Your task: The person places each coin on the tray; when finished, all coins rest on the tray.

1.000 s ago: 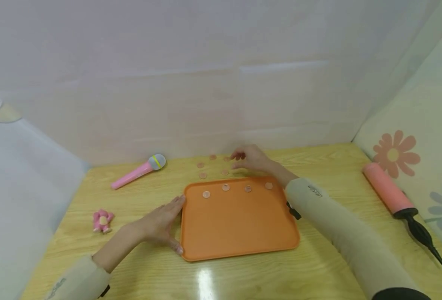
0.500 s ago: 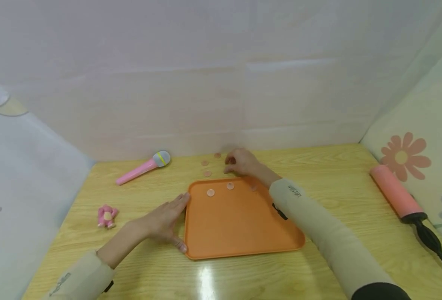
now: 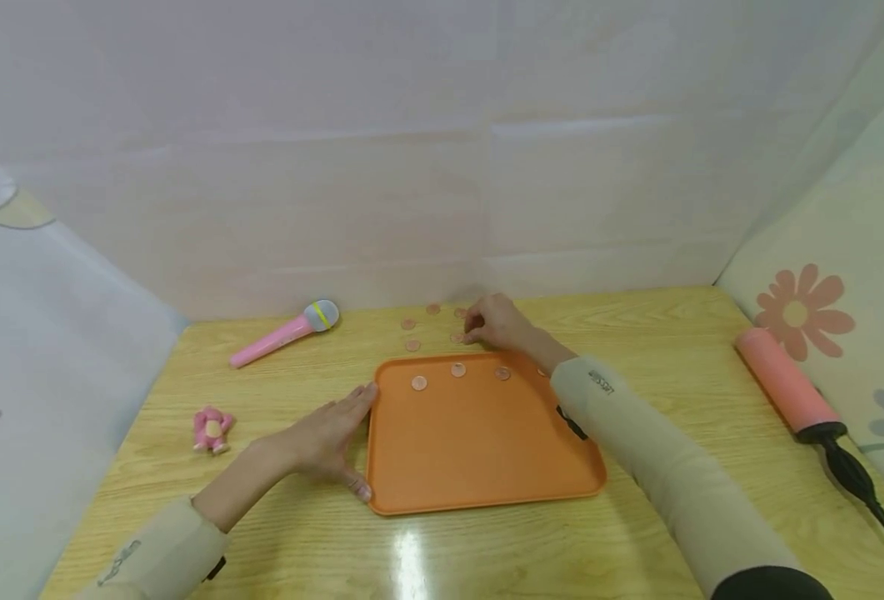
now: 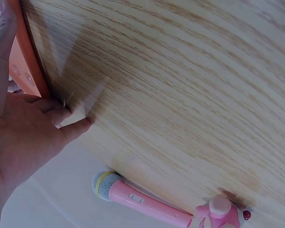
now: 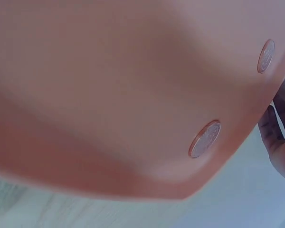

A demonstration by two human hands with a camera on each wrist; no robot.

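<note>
An orange tray (image 3: 479, 450) lies on the wooden table with coins (image 3: 458, 369) in a row along its far side. The right wrist view shows the tray (image 5: 109, 95) close up, with a coin (image 5: 205, 139) on it. Several loose coins (image 3: 412, 344) lie on the table beyond it. My right hand (image 3: 490, 323) reaches past the tray's far edge, fingers curled, tips at one loose coin (image 3: 456, 337). Whether they pinch it cannot be told. My left hand (image 3: 329, 437) lies flat with straight fingers against the tray's left edge (image 4: 28, 66).
A pink toy microphone (image 3: 284, 335) lies at the back left, and a small pink figure (image 3: 212, 429) sits near the left edge. A pink hand pump (image 3: 786, 383) with a black nozzle lies at the right. Fabric walls surround the table.
My right hand moved left over the loose coins, then drew back a little to the right; one coin beside its fingertips shows again. The left hand stayed at the tray.
</note>
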